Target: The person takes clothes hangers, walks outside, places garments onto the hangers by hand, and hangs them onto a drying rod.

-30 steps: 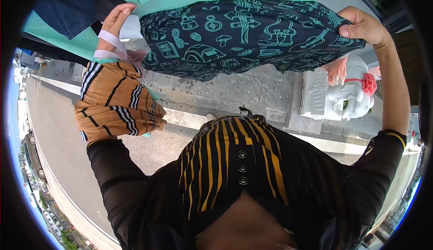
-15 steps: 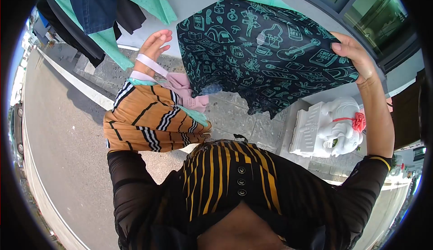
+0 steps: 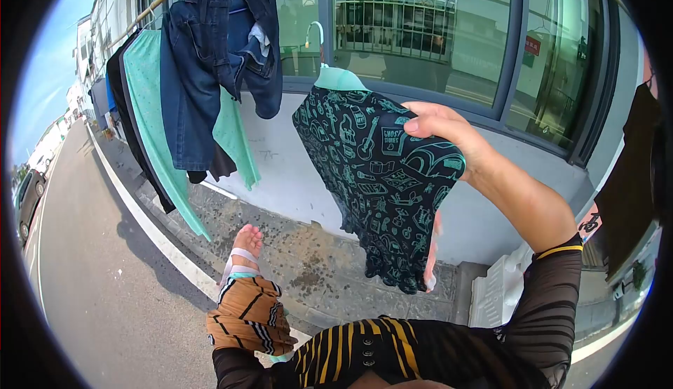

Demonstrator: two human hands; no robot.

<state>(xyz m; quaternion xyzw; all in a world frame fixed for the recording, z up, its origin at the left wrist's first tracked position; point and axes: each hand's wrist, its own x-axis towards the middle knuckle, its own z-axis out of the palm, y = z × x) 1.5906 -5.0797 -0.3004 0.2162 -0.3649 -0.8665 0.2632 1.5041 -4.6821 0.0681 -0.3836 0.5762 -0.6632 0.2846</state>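
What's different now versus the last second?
The left hand has left the edge of the dark printed garment and dropped well below it, open. The garment, earlier spread wide, now hangs downward. The view shows more window. Unchanged: right hand gripping the garment; striped cloth around the left forearm.

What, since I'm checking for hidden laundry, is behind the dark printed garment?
Around the dark printed garment show the window, pale wall and paving; a pinkish strip peeks out at its lower right. Anything directly behind the garment is covered.
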